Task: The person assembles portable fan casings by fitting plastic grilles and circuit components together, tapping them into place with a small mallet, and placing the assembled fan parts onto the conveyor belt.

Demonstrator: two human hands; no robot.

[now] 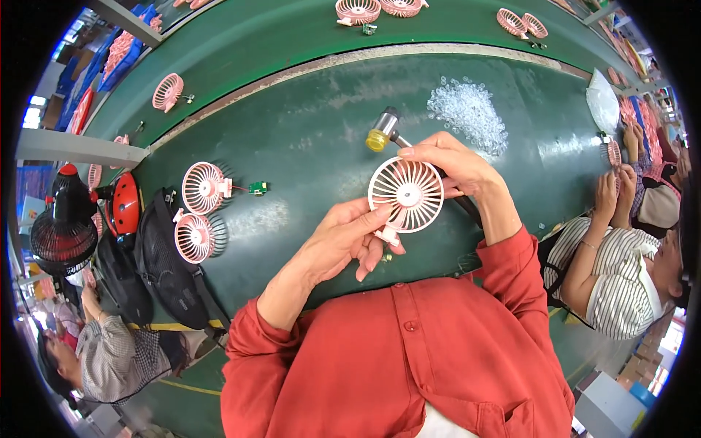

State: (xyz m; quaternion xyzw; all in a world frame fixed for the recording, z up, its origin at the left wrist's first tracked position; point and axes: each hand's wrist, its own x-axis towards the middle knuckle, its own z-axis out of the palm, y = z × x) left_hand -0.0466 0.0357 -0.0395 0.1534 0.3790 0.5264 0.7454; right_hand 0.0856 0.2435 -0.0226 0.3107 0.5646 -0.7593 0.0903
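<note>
Between my two hands is a round pink fan housing (426, 191) with a slotted grille and a pale hub, raised above the green workbench (314, 131). My left hand (343, 237) pinches its lower left rim near a small tab. At the upper right rim, my right hand (460, 164) grips the housing with thumb and fingers. A small mallet (378, 137) with a yellow and dark head lies just beyond, its handle passing partly hidden under my right hand. Left of my hands rest two more pink fan housings (196, 237), one wired to a green circuit board (258, 188).
A heap of small clear plastic pieces (467, 113) lies at the back right. Past the bench's raised edge, a green conveyor belt (270, 44) carries more pink housings. A black bag (164, 263) and a black fan (64, 226) stand at left. Co-workers sit on both sides.
</note>
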